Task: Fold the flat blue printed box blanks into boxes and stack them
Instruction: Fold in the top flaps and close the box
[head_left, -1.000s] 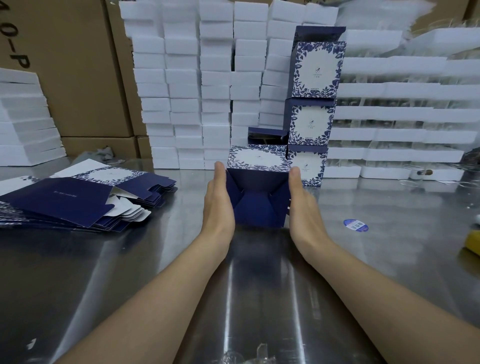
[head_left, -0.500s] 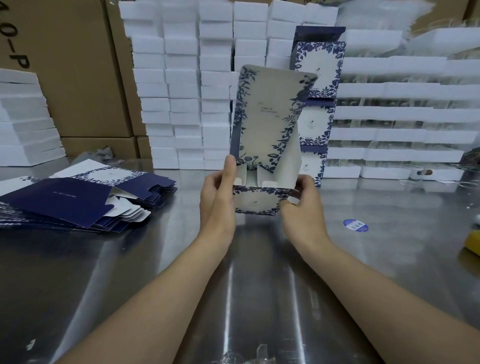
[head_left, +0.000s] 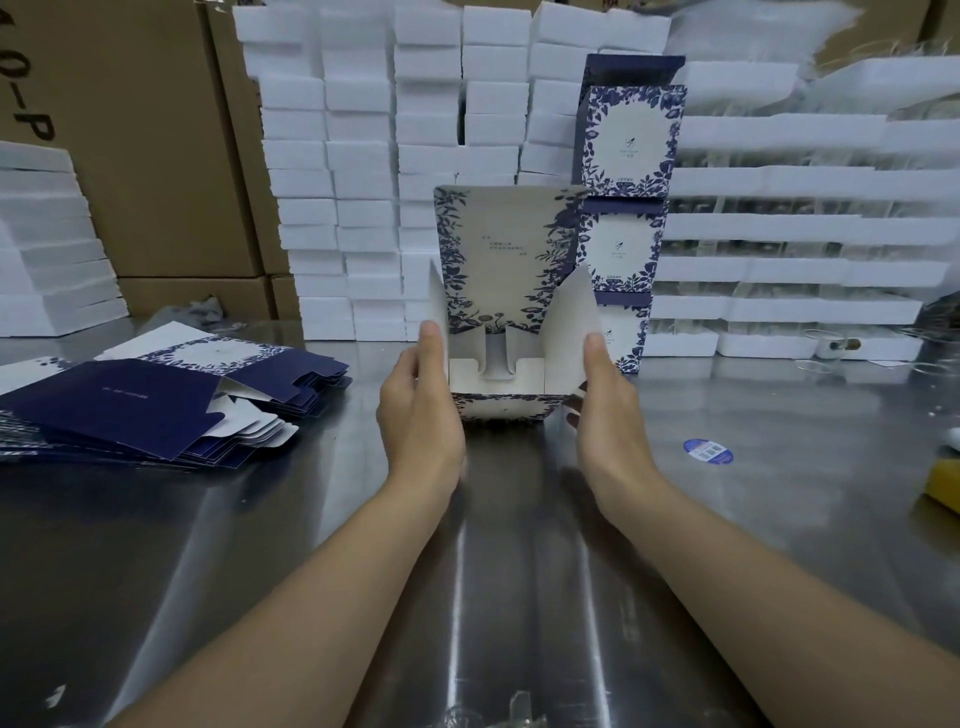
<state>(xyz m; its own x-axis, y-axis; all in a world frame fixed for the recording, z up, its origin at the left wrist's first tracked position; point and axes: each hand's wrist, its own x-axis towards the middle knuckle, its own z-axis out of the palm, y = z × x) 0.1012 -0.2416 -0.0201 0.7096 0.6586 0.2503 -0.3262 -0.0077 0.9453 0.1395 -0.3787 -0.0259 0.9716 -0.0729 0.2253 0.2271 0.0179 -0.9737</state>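
Observation:
A half-folded blue floral box (head_left: 506, 291) stands on the steel table (head_left: 260, 545) at centre, its printed lid flap upright and its white side flaps spread. My left hand (head_left: 421, 410) holds the box's left side, thumb on the left flap. My right hand (head_left: 605, 410) holds the right side, thumb on the right flap. Behind and to the right, three folded boxes (head_left: 626, 208) stand stacked in a column. A pile of flat blue blanks (head_left: 150, 400) lies at the left.
White foam blocks (head_left: 395, 182) are stacked high behind the box, with cardboard cartons (head_left: 145, 156) at the back left and white trays (head_left: 795, 260) at the right. A blue round sticker (head_left: 707, 450) and a yellow object (head_left: 943, 491) lie at the right.
The box was lying with its dark inside facing me; I lifted and turned it, and now it sits lower on the table with the lid flap straight up and side flaps spread.

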